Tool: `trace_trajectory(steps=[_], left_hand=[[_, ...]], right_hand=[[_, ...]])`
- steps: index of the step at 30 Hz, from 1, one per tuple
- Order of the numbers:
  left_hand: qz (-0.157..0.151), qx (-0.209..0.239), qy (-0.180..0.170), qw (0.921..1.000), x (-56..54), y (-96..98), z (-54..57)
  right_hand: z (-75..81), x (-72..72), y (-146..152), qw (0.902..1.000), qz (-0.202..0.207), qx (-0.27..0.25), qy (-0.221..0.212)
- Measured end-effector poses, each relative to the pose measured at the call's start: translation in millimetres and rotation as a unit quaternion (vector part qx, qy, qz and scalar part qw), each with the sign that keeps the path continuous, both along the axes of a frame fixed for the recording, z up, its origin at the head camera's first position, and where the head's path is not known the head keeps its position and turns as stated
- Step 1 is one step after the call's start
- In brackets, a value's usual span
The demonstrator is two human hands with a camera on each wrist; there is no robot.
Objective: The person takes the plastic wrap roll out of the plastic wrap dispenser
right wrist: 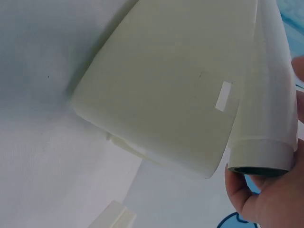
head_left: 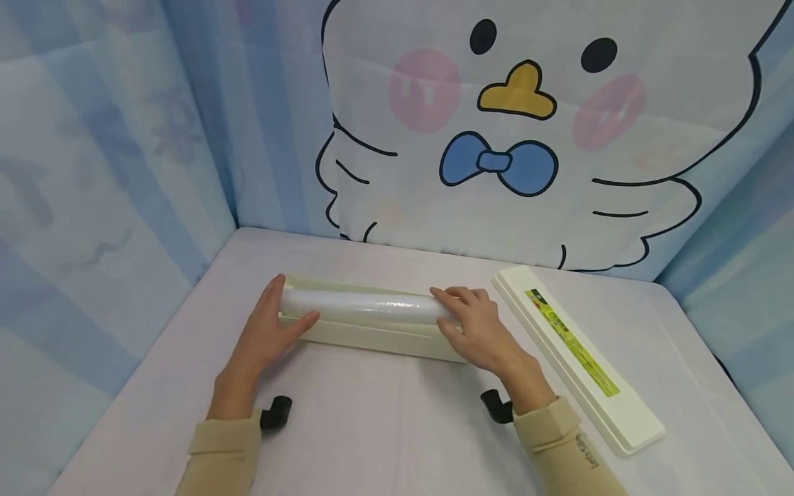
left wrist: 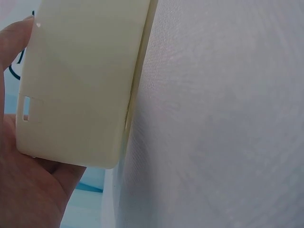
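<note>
A roll of clear plastic wrap (head_left: 366,306) lies lengthwise over a long cream box (head_left: 384,339). At its right end, my right hand (head_left: 480,331) grips the roll between thumb and fingers; the right wrist view shows this roll end (right wrist: 262,154) raised above the box wall (right wrist: 161,90). My left hand (head_left: 263,337) is around the left end, its thumb on the near side of the roll and its fingers beyond. In the left wrist view the box wall (left wrist: 80,85) hides the roll and part of that hand.
A long cream lid (head_left: 577,358) with a yellow-green label lies slantwise on the white table (head_left: 372,427) to the right. Behind the table hangs a curtain (head_left: 384,200) with a cartoon bird. Black wrist mounts (head_left: 276,413) stick out from both sleeves.
</note>
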State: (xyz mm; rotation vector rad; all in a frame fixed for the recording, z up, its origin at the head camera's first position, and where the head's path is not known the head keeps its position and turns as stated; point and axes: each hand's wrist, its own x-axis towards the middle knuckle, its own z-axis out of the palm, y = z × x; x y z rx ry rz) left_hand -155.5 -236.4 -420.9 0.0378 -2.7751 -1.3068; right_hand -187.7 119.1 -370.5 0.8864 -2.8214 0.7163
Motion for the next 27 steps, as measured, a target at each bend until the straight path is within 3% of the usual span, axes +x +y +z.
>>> trace_trajectory(steps=[9,15,27], left_hand=[[0.002,-0.007,-0.004,1.0000,-1.1,2.6,0.5],[0.000,-0.008,-0.002,1.0000,-0.1,3.4,1.6],[0.002,-0.011,-0.010,0.9999,0.8,2.6,1.3]], right_hand=[[2.2,-1.0,-3.5,0.9967,-0.022,0.054,0.056],[4.2,-2.9,-1.7,0.9908,-0.008,0.085,0.104],[6.3,-4.3,-1.9,0.9785,0.023,0.156,0.133]])
